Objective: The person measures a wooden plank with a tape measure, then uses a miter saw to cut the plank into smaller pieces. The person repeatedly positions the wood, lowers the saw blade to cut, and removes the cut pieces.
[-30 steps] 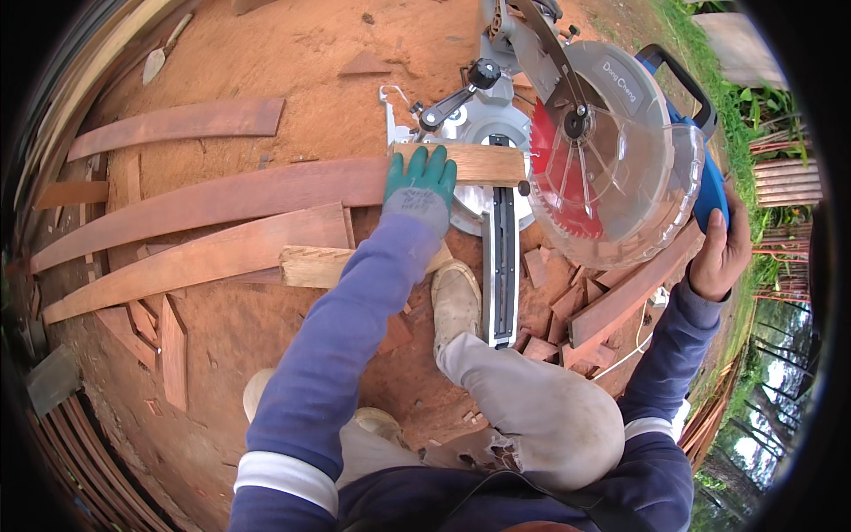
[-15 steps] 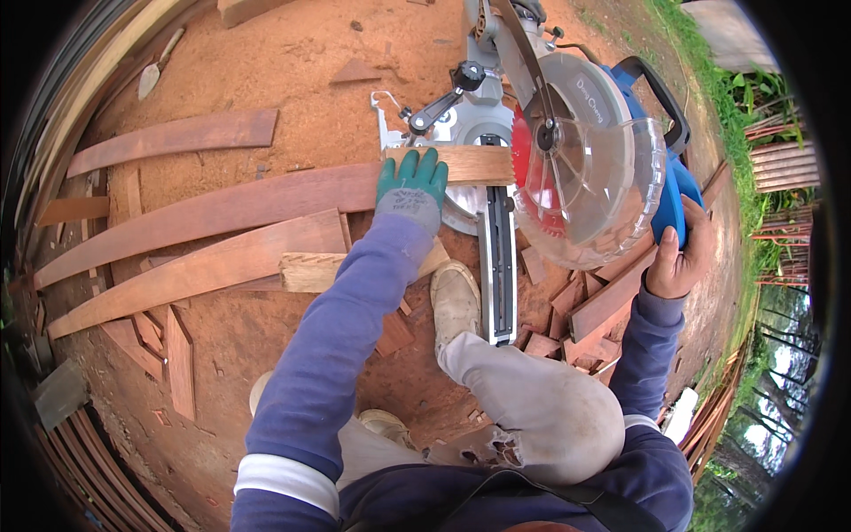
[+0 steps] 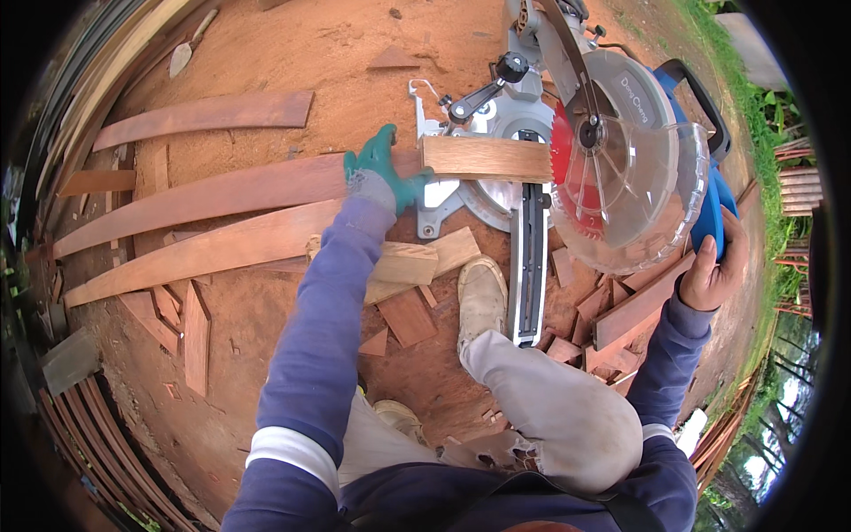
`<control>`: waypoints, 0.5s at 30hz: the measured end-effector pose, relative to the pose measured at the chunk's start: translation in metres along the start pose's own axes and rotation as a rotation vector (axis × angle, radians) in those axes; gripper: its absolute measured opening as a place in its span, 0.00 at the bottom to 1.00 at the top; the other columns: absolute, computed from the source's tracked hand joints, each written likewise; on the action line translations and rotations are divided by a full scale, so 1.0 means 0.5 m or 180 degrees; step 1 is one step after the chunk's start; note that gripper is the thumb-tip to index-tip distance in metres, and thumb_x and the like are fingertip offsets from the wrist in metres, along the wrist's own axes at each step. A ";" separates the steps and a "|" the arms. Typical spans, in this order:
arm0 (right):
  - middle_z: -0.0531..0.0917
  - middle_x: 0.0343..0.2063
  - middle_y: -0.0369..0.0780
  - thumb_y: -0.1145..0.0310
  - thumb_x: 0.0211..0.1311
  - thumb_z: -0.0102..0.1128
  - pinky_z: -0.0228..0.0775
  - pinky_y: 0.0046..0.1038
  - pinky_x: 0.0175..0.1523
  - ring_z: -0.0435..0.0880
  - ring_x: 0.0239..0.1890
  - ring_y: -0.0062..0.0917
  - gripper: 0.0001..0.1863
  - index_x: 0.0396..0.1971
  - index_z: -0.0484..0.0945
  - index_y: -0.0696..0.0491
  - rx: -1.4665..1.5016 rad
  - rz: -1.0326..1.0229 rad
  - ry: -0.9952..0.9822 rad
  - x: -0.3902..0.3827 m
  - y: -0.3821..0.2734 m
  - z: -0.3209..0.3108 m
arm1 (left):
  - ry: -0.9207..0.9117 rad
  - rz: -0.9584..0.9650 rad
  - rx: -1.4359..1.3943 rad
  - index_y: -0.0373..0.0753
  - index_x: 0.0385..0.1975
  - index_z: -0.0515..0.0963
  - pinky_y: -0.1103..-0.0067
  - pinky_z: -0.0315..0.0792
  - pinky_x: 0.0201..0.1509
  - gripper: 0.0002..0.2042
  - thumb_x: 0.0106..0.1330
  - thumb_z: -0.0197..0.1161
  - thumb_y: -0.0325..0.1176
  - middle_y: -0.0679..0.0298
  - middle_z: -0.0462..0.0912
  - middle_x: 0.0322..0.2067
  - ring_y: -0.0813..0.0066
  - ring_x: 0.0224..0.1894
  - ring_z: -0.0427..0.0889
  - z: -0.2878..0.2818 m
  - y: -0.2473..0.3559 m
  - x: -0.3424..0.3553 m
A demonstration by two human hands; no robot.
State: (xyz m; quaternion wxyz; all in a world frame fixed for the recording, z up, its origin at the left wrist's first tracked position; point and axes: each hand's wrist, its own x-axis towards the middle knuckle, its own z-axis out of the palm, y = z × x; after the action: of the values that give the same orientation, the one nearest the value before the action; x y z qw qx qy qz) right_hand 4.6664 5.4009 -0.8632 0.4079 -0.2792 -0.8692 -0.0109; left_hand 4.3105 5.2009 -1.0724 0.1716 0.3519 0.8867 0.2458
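We locate the light-brown wooden block (image 3: 487, 160) on the silver saw base (image 3: 434, 215), lying crosswise over the slotted rail (image 3: 529, 266). Its right end sits just beside the red blade (image 3: 567, 155) in this view; we cannot tell whether the two touch. We judge the step in hand to be positioning of the block at the saw, with no cut under way. The gloved left hand (image 3: 381, 167) is at the block's left end, its grip apart: the thumb stands away from the fingers, and contact with the block cannot be confirmed. The bare right hand (image 3: 716, 273) has its grip clamped on the lower part of the blue handle (image 3: 709, 217), beside the clear guard (image 3: 643, 213). In our judgement, the next move calls for a firm left-hand hold at the end remote from the blade, with the right hand controlling the saw head. Farther out, we note a long reddish board (image 3: 222, 197) extending leftward from beneath the glove, a second curved board (image 3: 213, 246) beside it, a boot (image 3: 483, 297) near the rail, and a pile of offcuts (image 3: 612, 315) to the right on the ground.
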 end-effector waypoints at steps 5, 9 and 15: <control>0.84 0.46 0.49 0.59 0.69 0.58 0.70 0.34 0.57 0.82 0.48 0.36 0.21 0.47 0.79 0.65 0.0182 0.0063 0.0030 0.008 0.012 -0.003 | -0.0818 0.0415 -0.0082 0.44 0.74 0.57 0.51 0.40 0.79 0.52 0.48 0.76 0.52 0.53 0.67 0.68 0.56 0.72 0.65 0.009 -0.019 0.023; 0.84 0.45 0.49 0.58 0.71 0.56 0.70 0.34 0.57 0.81 0.48 0.35 0.23 0.48 0.78 0.67 0.0319 0.0004 0.0060 0.011 0.022 -0.001 | -0.0876 0.0449 0.0055 0.47 0.73 0.60 0.52 0.40 0.79 0.48 0.50 0.76 0.51 0.56 0.69 0.68 0.59 0.72 0.66 0.015 -0.009 0.028; 0.83 0.46 0.50 0.60 0.72 0.55 0.69 0.34 0.59 0.81 0.49 0.35 0.22 0.50 0.78 0.67 0.0209 -0.0033 -0.0036 0.007 0.033 -0.008 | -0.0879 0.0351 0.0033 0.49 0.68 0.68 0.52 0.42 0.79 0.44 0.48 0.79 0.50 0.61 0.75 0.64 0.63 0.69 0.70 0.024 -0.009 0.052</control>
State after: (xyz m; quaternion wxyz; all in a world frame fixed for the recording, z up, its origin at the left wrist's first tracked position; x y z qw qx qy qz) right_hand 4.6755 5.4153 -0.8617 0.4118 -0.2612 -0.8728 0.0171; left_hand 4.2956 5.2201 -1.0882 0.2764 0.4315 0.8353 0.1995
